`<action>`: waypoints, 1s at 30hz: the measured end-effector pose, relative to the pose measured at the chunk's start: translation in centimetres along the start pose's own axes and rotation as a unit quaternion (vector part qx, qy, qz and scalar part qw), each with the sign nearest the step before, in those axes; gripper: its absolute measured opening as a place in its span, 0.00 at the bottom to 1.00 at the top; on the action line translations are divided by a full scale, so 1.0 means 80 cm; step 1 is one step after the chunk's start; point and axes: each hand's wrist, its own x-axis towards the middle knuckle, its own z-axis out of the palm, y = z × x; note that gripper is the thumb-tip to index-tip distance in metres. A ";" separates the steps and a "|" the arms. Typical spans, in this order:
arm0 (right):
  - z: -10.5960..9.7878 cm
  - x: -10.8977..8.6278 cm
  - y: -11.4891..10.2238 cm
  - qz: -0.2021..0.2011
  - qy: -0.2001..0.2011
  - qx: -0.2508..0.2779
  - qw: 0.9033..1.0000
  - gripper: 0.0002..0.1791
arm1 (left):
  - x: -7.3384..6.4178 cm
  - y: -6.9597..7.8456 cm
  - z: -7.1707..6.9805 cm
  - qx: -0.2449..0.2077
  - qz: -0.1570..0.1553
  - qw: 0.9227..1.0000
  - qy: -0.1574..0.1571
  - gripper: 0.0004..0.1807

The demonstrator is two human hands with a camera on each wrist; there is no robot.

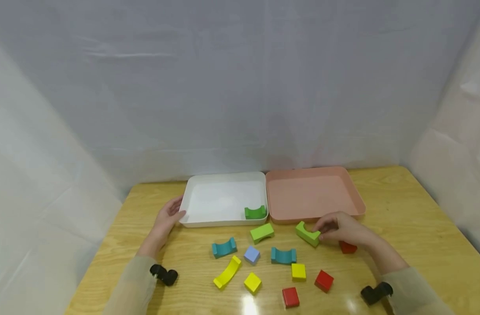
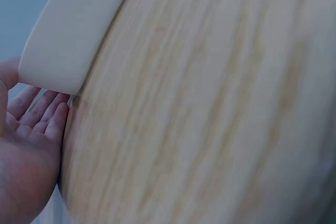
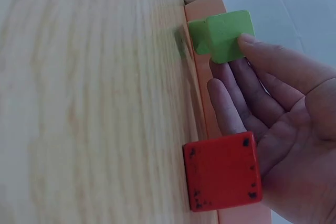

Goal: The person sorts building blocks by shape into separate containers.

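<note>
My left hand holds the near-left corner of a white tray. In the left wrist view, the thumb lies at the tray's wall and the fingers go partly out of sight behind it. My right hand pinches a light green arch block between thumb and fingers, just in front of the pink tray. The right wrist view shows the thumb on the end face of that arch block. A red block sits close beside the palm. Inside the white tray lies a darker green arch block.
Another light green arch block lies before the trays. Nearer are teal arch blocks, a yellow curved block, a lilac cube, yellow cubes and red cubes. A grey-white sheet hangs behind the wooden table.
</note>
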 end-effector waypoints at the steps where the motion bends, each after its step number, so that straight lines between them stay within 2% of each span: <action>1: 0.000 0.000 -0.001 0.001 0.001 0.001 1.000 0.10 | 0.000 0.000 0.000 0.000 0.000 1.000 -0.001 0.35; 18: 0.003 0.001 -0.015 -0.001 0.003 0.015 1.000 0.11 | -0.001 -0.001 0.000 -0.005 -0.004 1.000 -0.004 0.36; 30: 0.000 0.002 -0.030 -0.005 0.019 0.009 1.000 0.09 | 0.001 -0.002 -0.001 -0.005 -0.003 1.000 -0.002 0.36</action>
